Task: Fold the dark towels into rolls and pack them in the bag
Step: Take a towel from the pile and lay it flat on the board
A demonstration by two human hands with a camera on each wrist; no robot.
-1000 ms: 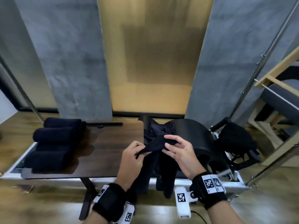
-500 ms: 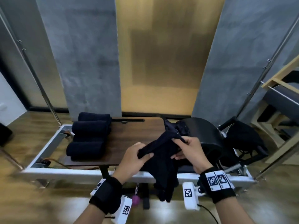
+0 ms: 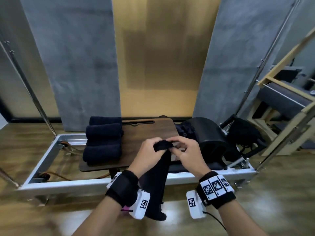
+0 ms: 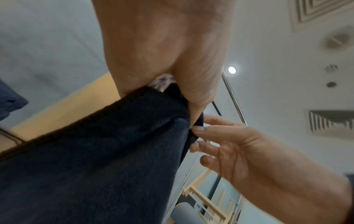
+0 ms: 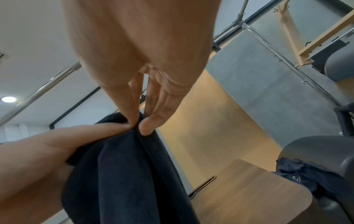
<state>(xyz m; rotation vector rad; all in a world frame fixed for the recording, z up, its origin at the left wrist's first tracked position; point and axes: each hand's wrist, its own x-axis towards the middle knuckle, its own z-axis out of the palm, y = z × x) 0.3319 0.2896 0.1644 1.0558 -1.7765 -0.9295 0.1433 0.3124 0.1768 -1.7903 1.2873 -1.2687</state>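
1. We see the left hand [image 3: 148, 151] gripping the top edge of a dark towel [image 3: 157, 181], fingers curled round the bunched cloth.
2. The right hand [image 3: 187, 153] pinches the same edge between thumb and fingertips [image 5: 146, 126].
3. The towel hangs down between the wrists, near the wooden tabletop [image 3: 144, 133].
4. Rolled towels [image 3: 103, 139] are stacked at the tabletop's left end.
5. A loose dark cloth heap [image 3: 186, 132] lies at the right, against a black arched barrel [image 3: 211, 135].

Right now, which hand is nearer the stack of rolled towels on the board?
Left. The left hand holds the hanging towel just right of the rolled towels; the right hand pinches it farther right, toward the black barrel.
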